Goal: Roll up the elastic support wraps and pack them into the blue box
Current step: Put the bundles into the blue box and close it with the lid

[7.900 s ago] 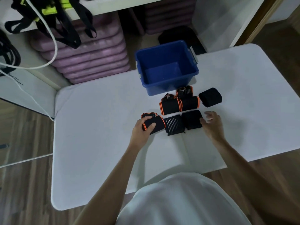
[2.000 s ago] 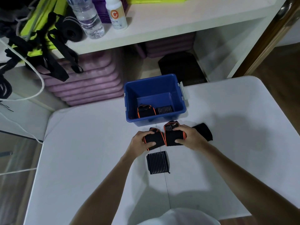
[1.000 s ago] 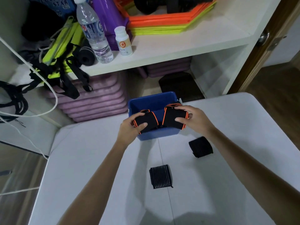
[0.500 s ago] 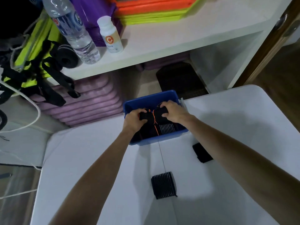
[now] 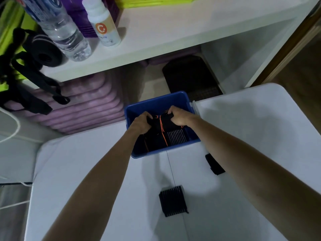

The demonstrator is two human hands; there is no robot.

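Rolled wraps (image 5: 160, 123) sit gripped under both hands inside the blue box (image 5: 156, 101).

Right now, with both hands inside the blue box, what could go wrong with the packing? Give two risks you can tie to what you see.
1. Both hands, left and right, press wraps into the box near the table's far edge; a push could slide it off.
2. Two wraps remain on the table: the ribbed one and a black one partly hidden beneath the right forearm, easy to overlook or knock.
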